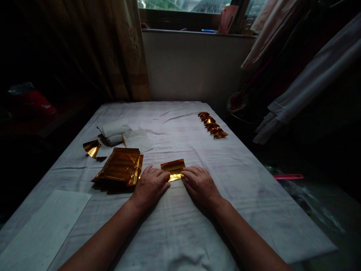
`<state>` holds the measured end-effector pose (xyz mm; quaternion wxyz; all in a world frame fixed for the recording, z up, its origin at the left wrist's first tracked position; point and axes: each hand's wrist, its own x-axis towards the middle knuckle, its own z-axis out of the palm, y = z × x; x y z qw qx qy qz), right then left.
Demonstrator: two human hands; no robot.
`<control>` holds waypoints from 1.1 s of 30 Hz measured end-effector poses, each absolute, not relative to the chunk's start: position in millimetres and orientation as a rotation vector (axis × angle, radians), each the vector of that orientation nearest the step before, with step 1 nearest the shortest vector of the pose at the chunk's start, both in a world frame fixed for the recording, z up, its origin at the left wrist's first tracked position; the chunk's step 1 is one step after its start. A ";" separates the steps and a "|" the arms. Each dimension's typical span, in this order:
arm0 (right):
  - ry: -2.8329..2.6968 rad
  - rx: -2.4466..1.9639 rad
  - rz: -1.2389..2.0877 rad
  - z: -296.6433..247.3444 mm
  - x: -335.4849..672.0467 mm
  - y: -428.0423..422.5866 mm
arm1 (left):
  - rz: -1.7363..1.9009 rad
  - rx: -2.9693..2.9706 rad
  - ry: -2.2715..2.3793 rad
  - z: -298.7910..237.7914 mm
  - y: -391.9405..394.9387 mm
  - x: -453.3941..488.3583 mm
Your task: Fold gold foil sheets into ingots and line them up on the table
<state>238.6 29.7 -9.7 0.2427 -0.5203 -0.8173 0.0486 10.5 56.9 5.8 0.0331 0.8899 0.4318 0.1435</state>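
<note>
A small sheet of gold foil paper point(174, 165) lies between my hands at the middle of the table, its near edge brightly lit and apparently folded. My left hand point(151, 184) has its fingers closed at the sheet's left near corner. At the right edge my right hand point(200, 184) pinches the same sheet, thumb below and fingers above. Just left of my left hand sits a thick stack of gold foil sheets point(120, 165). Farther off, near the right table edge, several folded gold foil pieces point(210, 124) lie in a row.
The table wears a white cloth point(180, 131). Behind the stack are crumpled white paper point(114, 130) and a curled gold scrap point(92, 148). A white sheet point(46, 226) lies front left. Clothes hang at right, above a pink-handled object point(288, 176) beside the table.
</note>
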 end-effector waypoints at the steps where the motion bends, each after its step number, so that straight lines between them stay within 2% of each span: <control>1: -2.279 -1.376 0.162 -7.5 237.9 33.3 | 0.433 2.771 1.321 6.1 59.4 11.9; 10: -2.290 -1.228 0.238 -14.2 241.9 54.1 | 0.672 2.943 1.216 -5.0 63.7 10.0; 20: -2.062 -1.435 0.319 -15.3 242.3 62.9 | 0.758 2.622 1.322 -5.7 66.9 6.6; 33: -2.046 -1.699 0.066 -18.4 229.1 61.5 | 0.774 2.593 1.453 -12.2 72.1 9.5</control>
